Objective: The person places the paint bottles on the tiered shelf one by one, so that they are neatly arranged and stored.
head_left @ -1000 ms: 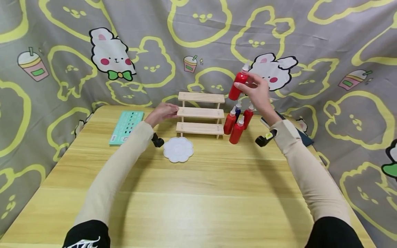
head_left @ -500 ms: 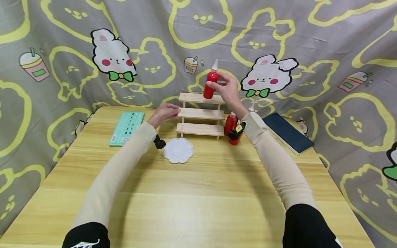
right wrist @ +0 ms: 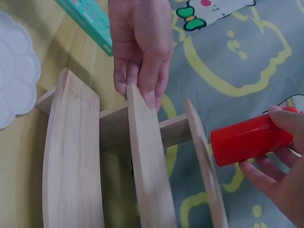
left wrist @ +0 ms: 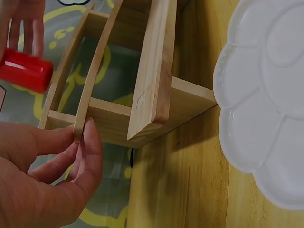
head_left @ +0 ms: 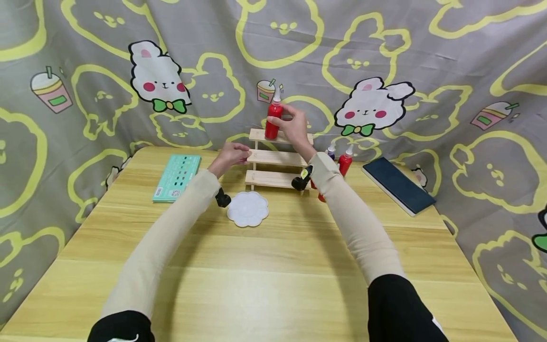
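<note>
A three-tier wooden stand [head_left: 278, 157] stands at the back of the table. Its middle shelf is pinched at the left end between the thumb and fingers of my left hand [head_left: 232, 156], as the left wrist view shows on the shelf edge [left wrist: 88, 104]. My right hand [head_left: 296, 127] grips a red squeeze bottle [head_left: 273, 123] with a white pointed nozzle, nearly upright by the left part of the top shelf. In the right wrist view the bottle's base [right wrist: 221, 147] appears just apart from the top shelf [right wrist: 205, 156].
To the stand's right are more red bottles [head_left: 345, 162] and a dark blue one [head_left: 331, 151], partly hidden by my right arm. A white flower-shaped palette [head_left: 248, 209] lies in front. A teal box or book [head_left: 177, 178] lies left, a dark notebook [head_left: 398, 184] right. Patterned cloth hangs behind.
My right hand has carried the red bottle leftward and slightly down, from above the other bottles to the stand's top shelf. The left hand stays at the middle shelf.
</note>
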